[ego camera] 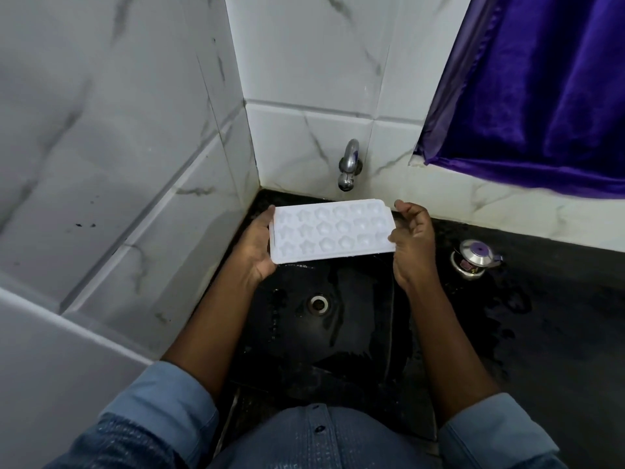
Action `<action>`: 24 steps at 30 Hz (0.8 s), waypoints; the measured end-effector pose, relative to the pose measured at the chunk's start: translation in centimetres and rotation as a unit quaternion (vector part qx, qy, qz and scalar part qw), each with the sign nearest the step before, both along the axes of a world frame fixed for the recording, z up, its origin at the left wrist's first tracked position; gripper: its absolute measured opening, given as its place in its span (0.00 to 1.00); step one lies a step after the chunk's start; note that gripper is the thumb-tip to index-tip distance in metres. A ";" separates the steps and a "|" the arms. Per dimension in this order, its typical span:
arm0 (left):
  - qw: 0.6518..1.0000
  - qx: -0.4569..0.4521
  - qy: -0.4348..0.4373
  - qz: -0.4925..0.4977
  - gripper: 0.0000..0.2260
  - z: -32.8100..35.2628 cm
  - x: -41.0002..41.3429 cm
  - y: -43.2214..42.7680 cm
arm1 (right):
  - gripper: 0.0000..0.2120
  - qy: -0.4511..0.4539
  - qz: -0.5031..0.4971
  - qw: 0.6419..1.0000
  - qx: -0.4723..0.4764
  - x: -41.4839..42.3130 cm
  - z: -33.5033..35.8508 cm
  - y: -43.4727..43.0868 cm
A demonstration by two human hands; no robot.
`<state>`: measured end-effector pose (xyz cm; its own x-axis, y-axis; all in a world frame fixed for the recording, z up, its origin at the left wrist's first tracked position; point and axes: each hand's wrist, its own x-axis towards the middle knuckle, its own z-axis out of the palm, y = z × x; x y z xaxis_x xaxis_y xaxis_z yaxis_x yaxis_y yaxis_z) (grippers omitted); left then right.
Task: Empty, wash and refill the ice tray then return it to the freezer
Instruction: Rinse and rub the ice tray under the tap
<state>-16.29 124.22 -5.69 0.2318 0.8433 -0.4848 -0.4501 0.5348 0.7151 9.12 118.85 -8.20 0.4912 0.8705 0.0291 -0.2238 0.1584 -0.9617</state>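
The ice tray (333, 231) was held cavities-up and roughly level above the black sink (355, 299), just in front of and below the tap (350, 167), with the drain (318, 303) beneath it. No water was seen running. Whether the cavities held ice or water could not be told. The tray appeared to be thin white plastic: light, likely to flex and twist, and probably slippery when wet. It was judged best held by its two short ends, where the flat rim gives purchase, not by the cavities. The left grip (257, 245) was closed around the left short end, thumb on the upper rim and fingers wrapped beneath. The right grip (412, 245) was curled loosely on the right short end, thumb against the near corner and fingers bent beside the far corner. A small steel pot (475, 258) stood on the wet table (558, 316), well apart from the tray.
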 end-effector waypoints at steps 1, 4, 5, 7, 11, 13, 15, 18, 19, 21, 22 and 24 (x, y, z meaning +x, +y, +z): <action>1.000 -0.003 -0.001 -0.015 0.25 -0.2 0.0 0.3 | 0.27 -0.003 0.002 1.000 -0.003 0.0 -0.2 0.1; 1.000 -0.005 0.008 -0.029 0.26 -0.7 -0.3 1.3 | 0.25 -0.017 0.013 1.000 -0.012 0.2 -0.9 1.0; 1.000 -0.007 0.015 -0.026 0.25 -0.9 -0.4 1.8 | 0.22 -0.014 0.017 1.000 -0.019 0.5 -1.0 1.5; 1.000 -0.014 0.019 -0.012 0.24 -0.9 -0.7 2.7 | 0.12 0.005 0.011 0.999 -0.048 1.4 -1.0 3.4; 1.000 -0.019 0.012 0.014 0.23 -1.6 -1.9 4.9 | 0.04 -0.024 -0.010 0.985 -0.172 3.9 -1.5 10.1; 1.000 -0.025 0.015 0.011 0.22 -1.8 -2.2 5.8 | 0.06 0.003 0.040 0.971 -0.235 4.3 -1.8 13.6; 1.000 -0.019 0.012 0.001 0.22 -1.9 -2.1 6.6 | 0.05 0.010 0.084 0.958 -0.274 4.1 -1.6 16.9; 1.000 -0.018 0.012 -0.008 0.22 -2.7 -1.8 7.5 | 0.10 -0.025 0.114 0.947 -0.300 3.3 -1.1 20.8; 1.000 -0.022 0.014 -0.010 0.23 -3.0 -1.8 7.8 | 0.11 -0.041 0.119 0.942 -0.311 3.0 -1.1 21.7; 0.999 -0.034 0.011 -0.015 0.23 -3.6 -1.6 8.3 | 0.08 -0.049 0.143 0.936 -0.319 2.5 -1.2 22.7; 0.999 -0.039 0.010 -0.013 0.22 -3.8 -1.6 8.4 | 0.06 -0.033 0.158 0.935 -0.317 2.2 -1.4 23.0; 0.999 -0.047 0.006 -0.013 0.22 -4.3 -1.4 8.7 | 0.03 0.011 0.177 0.934 -0.310 1.8 -1.6 23.6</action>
